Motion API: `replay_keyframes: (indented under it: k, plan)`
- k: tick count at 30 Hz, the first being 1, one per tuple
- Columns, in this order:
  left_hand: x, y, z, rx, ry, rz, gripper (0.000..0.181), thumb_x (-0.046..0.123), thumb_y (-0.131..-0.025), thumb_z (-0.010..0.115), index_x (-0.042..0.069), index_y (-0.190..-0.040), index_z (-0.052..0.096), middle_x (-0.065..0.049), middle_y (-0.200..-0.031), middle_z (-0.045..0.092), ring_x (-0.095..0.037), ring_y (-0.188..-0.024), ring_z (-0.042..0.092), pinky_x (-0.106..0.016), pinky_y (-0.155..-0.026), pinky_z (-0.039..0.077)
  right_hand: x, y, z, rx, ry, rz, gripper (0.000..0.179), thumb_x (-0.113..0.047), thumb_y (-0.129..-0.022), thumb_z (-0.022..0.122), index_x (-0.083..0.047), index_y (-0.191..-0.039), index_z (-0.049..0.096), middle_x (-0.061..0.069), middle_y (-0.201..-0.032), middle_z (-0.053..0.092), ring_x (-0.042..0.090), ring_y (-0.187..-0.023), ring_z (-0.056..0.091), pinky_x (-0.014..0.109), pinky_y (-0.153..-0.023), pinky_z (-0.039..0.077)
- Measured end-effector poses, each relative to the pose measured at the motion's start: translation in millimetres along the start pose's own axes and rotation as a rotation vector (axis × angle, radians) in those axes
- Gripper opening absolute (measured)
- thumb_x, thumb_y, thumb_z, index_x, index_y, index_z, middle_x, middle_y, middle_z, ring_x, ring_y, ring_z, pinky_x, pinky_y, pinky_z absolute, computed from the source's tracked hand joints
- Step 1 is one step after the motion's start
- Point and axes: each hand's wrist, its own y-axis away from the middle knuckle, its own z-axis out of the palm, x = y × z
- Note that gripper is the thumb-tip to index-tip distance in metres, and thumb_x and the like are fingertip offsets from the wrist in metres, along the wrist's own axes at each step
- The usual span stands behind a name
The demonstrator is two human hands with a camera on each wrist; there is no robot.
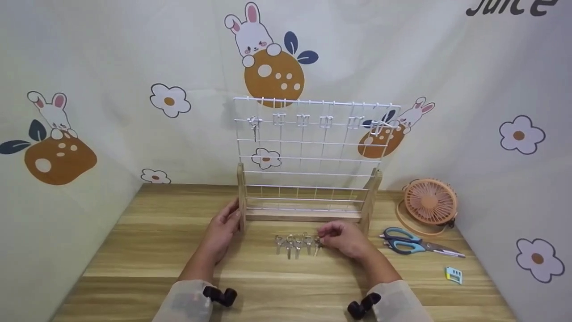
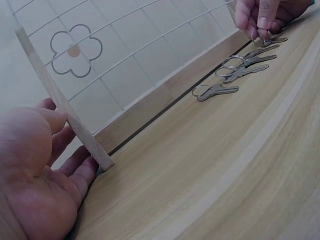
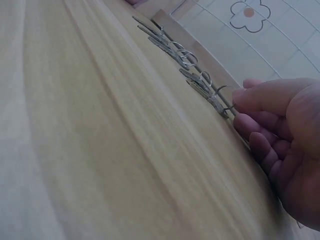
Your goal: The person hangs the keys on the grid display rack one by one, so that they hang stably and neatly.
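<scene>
Left grip (image 1: 222, 233) flat, right grip (image 1: 343, 238) pinching.

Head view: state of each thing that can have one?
left hand: fingers straight, resting on the rack post
right hand: pinching the end key's ring
rack: upright, one key hung
keys: flat on table
scissors: closed
fan: tilted, blades hidden

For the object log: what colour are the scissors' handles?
Blue, on the scissors; clearest in the head view.
</scene>
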Motion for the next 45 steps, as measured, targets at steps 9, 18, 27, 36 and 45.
replay_keyframes:
  k: [9,18,27,36,45]
  plan:
    - [-3.1,0.6,1.0,0.006,0.051,0.028,0.053,0.019,-0.114,0.053,0.018,-0.165,0.042,-0.008,-0.172,0.039,-0.030,-0.159,0.040,-0.044,-0.130,0.038,-1.0,0.2,1.4,0.041,0.129,0.000,0.016,-0.009,-0.090,0.082,-0.012,-0.106,0.083,0.006,-0.104,0.082,0.011,-0.094,0.070,0.022,-0.085,0.056]
    - [-4.3,-1.0,1.5,0.015,0.073,0.033,0.052,0.014,-0.113,0.052,0.013,-0.165,0.042,-0.011,-0.171,0.041,-0.030,-0.158,0.042,-0.044,-0.130,0.039,-0.4,-0.1,2.1,0.060,0.122,-0.011,0.015,-0.012,-0.096,0.077,-0.011,-0.110,0.083,0.008,-0.112,0.082,0.015,-0.100,0.070,0.024,-0.088,0.055]
    - [-4.4,-0.7,0.4,0.017,0.053,0.028,0.053,0.016,-0.114,0.051,0.014,-0.166,0.040,-0.009,-0.172,0.040,-0.030,-0.158,0.041,-0.045,-0.130,0.039,-5.1,-0.8,4.9,0.072,0.039,-0.005,0.018,-0.010,-0.102,0.071,-0.012,-0.116,0.082,0.008,-0.118,0.081,0.016,-0.107,0.073,0.026,-0.094,0.059]
    - [-3.0,-0.3,-0.2,0.018,0.034,0.025,0.053,0.018,-0.114,0.053,0.017,-0.166,0.041,-0.008,-0.172,0.040,-0.029,-0.158,0.041,-0.045,-0.129,0.039,-34.6,1.6,8.1,0.116,-0.082,-0.061,0.022,-0.004,-0.103,0.067,-0.001,-0.122,0.078,0.017,-0.120,0.078,0.014,-0.101,0.074,0.029,-0.090,0.064]
    - [-4.3,-1.6,0.6,0.017,0.021,0.023,0.054,0.022,-0.114,0.052,0.018,-0.166,0.040,-0.006,-0.174,0.037,-0.028,-0.161,0.038,-0.044,-0.130,0.037,-91.3,4.7,6.3,0.166,-0.204,-0.103,0.024,-0.004,-0.104,0.066,0.003,-0.126,0.074,0.016,-0.118,0.077,0.017,-0.103,0.074,0.026,-0.092,0.064]
